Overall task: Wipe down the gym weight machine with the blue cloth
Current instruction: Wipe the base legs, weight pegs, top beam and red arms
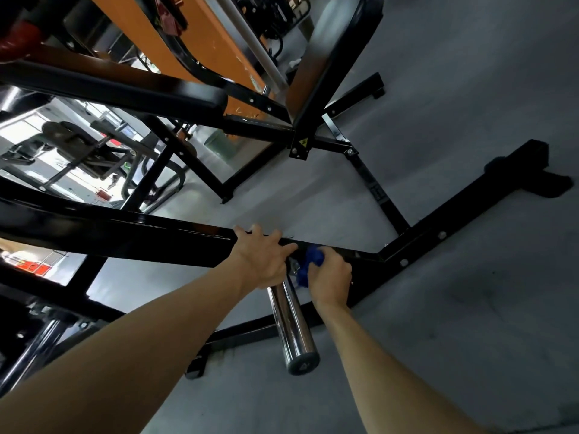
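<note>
Commercial gym floor: black steel weight machine frame (pixel 125 242), chrome plate-loading sleeve (pixel 293 327), orange wall panel (pixel 188 42), grey floor (pixel 438 308), more machines (pixel 78 145) beyond.

Blue cloth (pixel 308 266), black machine frame (pixel 125 236), chrome peg (pixel 291 327), grey floor (pixel 470 308)

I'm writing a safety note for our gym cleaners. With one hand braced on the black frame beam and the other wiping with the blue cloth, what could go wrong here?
1. The right hand bunches the blue cloth beside bolts and a bracket at the chrome peg's base; cloth or fingers could snag.
2. The left hand holds the glossy black beam; that grip might slip if the surface is damp.
3. The peg juts toward the person, who could bump it.
</note>
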